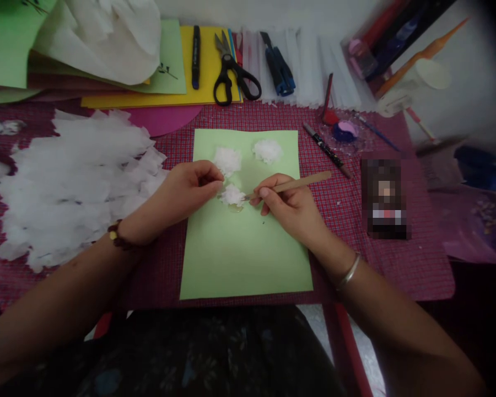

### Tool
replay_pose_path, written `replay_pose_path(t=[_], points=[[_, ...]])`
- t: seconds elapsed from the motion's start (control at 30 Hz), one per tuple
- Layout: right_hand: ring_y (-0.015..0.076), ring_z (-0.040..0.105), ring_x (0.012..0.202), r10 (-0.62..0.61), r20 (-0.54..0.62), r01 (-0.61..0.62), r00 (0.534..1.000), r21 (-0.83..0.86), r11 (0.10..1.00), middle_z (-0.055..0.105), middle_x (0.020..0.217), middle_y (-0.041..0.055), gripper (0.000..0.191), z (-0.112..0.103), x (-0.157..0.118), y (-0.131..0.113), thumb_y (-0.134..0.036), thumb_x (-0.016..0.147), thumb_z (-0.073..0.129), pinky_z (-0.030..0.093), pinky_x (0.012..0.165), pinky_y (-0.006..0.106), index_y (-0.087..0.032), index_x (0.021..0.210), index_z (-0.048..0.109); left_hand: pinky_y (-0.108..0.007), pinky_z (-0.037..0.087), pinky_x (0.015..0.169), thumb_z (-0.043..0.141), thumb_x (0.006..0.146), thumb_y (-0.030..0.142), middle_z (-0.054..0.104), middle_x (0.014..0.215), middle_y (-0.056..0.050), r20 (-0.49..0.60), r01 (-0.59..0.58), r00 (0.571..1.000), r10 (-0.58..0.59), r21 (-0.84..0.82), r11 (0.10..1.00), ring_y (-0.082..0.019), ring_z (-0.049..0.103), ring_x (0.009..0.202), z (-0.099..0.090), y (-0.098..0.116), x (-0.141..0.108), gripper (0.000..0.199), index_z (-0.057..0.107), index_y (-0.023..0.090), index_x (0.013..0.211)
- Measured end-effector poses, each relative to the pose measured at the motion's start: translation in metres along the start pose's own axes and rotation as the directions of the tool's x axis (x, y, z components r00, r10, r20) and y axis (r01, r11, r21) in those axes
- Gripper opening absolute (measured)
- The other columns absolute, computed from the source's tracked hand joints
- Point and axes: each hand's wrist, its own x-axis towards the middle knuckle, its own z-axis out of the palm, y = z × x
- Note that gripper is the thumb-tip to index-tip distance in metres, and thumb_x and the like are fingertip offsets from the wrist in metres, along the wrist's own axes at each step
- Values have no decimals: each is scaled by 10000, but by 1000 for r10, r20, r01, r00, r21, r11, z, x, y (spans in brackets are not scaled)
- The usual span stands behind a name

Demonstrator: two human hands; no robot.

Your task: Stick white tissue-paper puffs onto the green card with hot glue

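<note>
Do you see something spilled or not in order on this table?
On the green sheet, a glossy patch, perhaps spilled glue, shows past the edge of the nearest white tuft. The scissors lie with their blades parted.

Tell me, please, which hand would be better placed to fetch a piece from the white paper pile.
Left, I'd judge: the left hand is nearer the pile, while the right hand holds a wooden stick. Whether the left one pinches anything is unclear.

Whether the left hand [186, 188] holds anything is too small to tell.
</note>
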Motion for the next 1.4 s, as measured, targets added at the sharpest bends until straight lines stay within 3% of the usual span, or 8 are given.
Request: replay_pose_path(t=[0.23, 0.43, 0.53, 0.7, 0.83, 1.0, 1.2, 1.4], points=[[110, 540, 487, 82, -171, -64, 982, 112, 992, 645, 605, -19, 221, -10, 2, -1, -411, 911, 629, 430, 477, 269, -242, 774, 589, -251, 469, 632, 575, 848, 263, 674, 795, -20, -25, -77, 997, 77, -19, 997, -141, 594, 705, 7, -7, -10, 116, 649, 175, 868], [139, 578, 515, 82, -148, -56, 986, 168, 984, 640, 598, -8, 174, -14, 3, 6, -370, 883, 690, 447, 477, 282, -249, 760, 666, -346, 521, 917, 496, 940, 130, 673, 1129, -129, 158, -465, 883, 442, 427, 775, -214, 624, 1050, 0, -13, -64, 170, 632, 138, 1042], [146, 585, 532, 63, -146, -40, 987, 153, 987, 644, 610, -12, 151, -14, 2, 8, -353, 893, 684, 460, 488, 291, -258, 775, 685, -326, 516, 798, 452, 997, 198, 686, 958, -92, 202, -390, 919, 338, 581, 714, -202, 626, 897, -22, -20, -73, 217, 640, 155, 900], [138, 584, 531, 77, -149, -57, 986, 134, 989, 645, 616, -13, 154, -12, 1, 7, -348, 903, 677, 461, 488, 289, -258, 779, 686, -423, 481, 914, 485, 968, 277, 698, 1039, -123, 4, -164, 973, 230, 714, 681, -278, 613, 1010, -56, -36, -56, 226, 662, 162, 1048], [134, 579, 527, 97, -152, -78, 984, 130, 988, 639, 609, -10, 152, -12, 2, 5, -345, 901, 675, 450, 489, 288, -247, 784, 680, -513, 409, 1050, 571, 872, 255, 663, 1253, -158, -41, -101, 982, 186, 715, 692, -348, 570, 1192, -54, -43, -43, 461, 540, 161, 1322], [143, 577, 529, 91, -140, -76, 986, 110, 991, 644, 620, 0, 161, -12, 4, 4, -351, 898, 667, 442, 499, 303, -247, 775, 666, -509, 429, 1004, 610, 839, 310, 696, 1097, -153, -123, -31, 978, 170, 718, 696, -337, 614, 1058, -47, -47, -35, 333, 593, 171, 1141], [118, 555, 508, 90, -125, -73, 988, 132, 989, 643, 607, -19, 200, -8, 3, -3, -405, 894, 650, 450, 498, 282, -241, 787, 605, -446, 462, 925, 511, 935, 311, 694, 917, -94, -44, -84, 985, 169, 732, 676, -249, 602, 914, -65, -36, -24, 199, 625, 181, 835], [105, 594, 596, 20, 53, -26, 998, 116, 993, 654, 665, -16, 308, -2, -2, -3, -511, 890, 648, 500, 563, 254, -218, 815, 592, -372, 460, 931, 580, 870, 277, 710, 1019, -85, -170, -312, 883, 437, 483, 818, -211, 620, 970, -49, 15, -16, 147, 626, 178, 772]])
